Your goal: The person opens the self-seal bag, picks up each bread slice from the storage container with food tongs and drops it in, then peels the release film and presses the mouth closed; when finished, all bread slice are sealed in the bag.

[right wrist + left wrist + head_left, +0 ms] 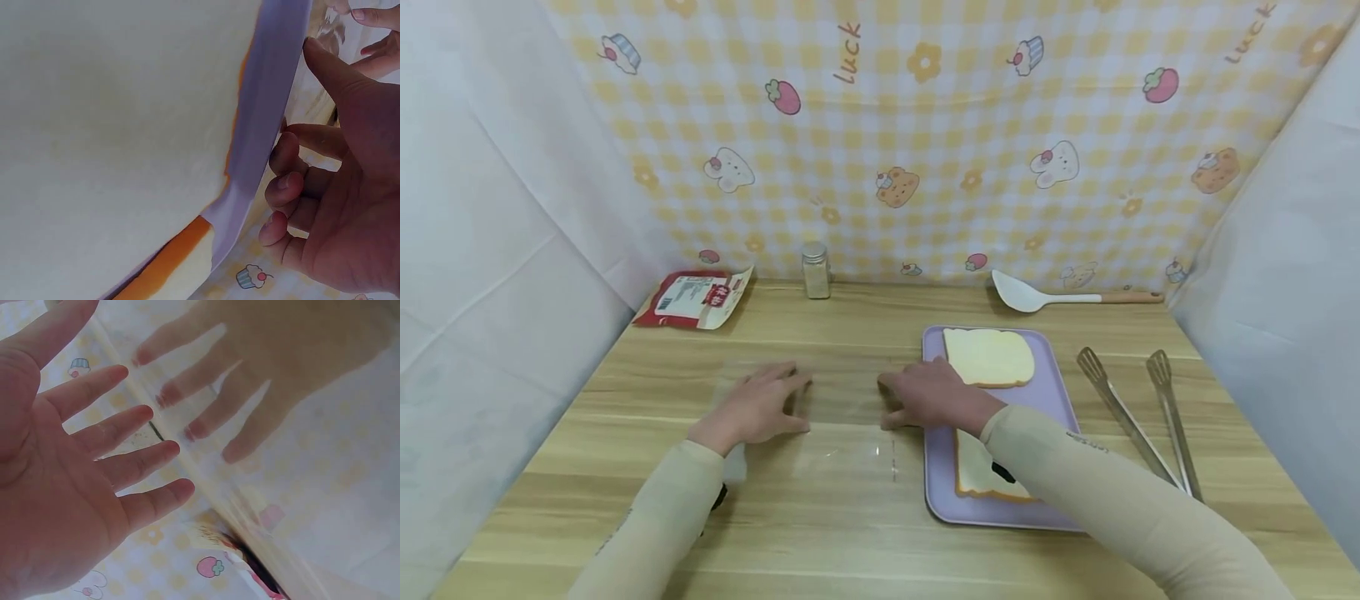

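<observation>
A clear plastic sheet (850,454) lies on the wooden table, its glossy surface catching small highlights. My left hand (756,407) rests over its left part, fingers spread. In the left wrist view those fingers (150,459) are extended, and they mirror in a shiny surface. My right hand (928,396) reaches across the lilac tray (1052,408) to the sheet's right edge. Thumb and forefinger point forward, while the other fingers (287,187) bend loosely by the tray's rim. Two bread slices, a far one (988,357) and a near one (985,471), lie on the tray; my right arm partly covers the near slice.
Metal tongs (1138,425) lie spread to the right of the tray. A white spatula (1045,297) with a wooden handle lies along the back. At the back left are a red and white packet (692,298) and a small shaker jar (816,272). Cloth walls (895,125) enclose the table.
</observation>
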{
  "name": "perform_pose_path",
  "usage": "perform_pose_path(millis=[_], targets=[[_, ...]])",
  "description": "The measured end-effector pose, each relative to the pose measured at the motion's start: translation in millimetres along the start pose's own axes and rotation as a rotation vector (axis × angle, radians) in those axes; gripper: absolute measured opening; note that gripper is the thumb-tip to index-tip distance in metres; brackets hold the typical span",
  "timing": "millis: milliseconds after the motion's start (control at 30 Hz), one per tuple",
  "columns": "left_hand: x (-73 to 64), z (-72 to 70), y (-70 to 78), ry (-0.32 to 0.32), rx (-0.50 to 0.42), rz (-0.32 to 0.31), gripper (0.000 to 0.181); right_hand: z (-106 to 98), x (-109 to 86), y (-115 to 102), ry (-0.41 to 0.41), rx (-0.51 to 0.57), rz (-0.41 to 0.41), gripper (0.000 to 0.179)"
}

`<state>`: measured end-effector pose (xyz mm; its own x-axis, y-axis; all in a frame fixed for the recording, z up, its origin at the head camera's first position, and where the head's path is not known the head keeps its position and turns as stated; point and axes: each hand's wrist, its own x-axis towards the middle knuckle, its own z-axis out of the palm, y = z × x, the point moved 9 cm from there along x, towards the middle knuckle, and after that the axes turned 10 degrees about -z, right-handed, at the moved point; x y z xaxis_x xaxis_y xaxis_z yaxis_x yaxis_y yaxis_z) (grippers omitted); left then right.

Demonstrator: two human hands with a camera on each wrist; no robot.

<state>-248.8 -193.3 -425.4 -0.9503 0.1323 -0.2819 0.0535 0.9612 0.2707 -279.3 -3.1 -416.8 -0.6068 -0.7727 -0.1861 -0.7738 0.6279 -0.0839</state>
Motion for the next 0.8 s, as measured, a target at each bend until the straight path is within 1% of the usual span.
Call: perform_pose_path(millis=[133, 300, 467, 533, 633, 800], targets=[[0.0, 0.4, -0.6, -0.004, 0.008, 0.004, 0.074, 1, -1.5, 2, -0.010, 0.031, 0.013, 0.054], [0.6, -1.8, -0.9, 0.013, 0.019, 0.026, 0.071, 2, -2.9, 3, -0.015, 0.048, 0.022, 0.063], [-0.9, -3.8, -8.3, 0.034, 0.022, 0.019, 0.068, 2, -3.7, 2, -0.021, 0.053, 0.023, 0.067], [-1.9, -4.7, -10.4, 0.050, 0.018, 0.022, 0.067, 2, -4.2, 2, -0.023, 0.052, 0.021, 0.067], [-2.6, -7.1, -10.0, 0.090, 0.019, 0.055, 0.062, 3, -4.3, 2, -0.019, 0.040, 0.017, 0.064], [-2.9, -11.9, -8.0, 0.156, 0.035, 0.099, 0.049, 4, -2.9, 4, -0.003, 0.044, 0.012, 0.063]])
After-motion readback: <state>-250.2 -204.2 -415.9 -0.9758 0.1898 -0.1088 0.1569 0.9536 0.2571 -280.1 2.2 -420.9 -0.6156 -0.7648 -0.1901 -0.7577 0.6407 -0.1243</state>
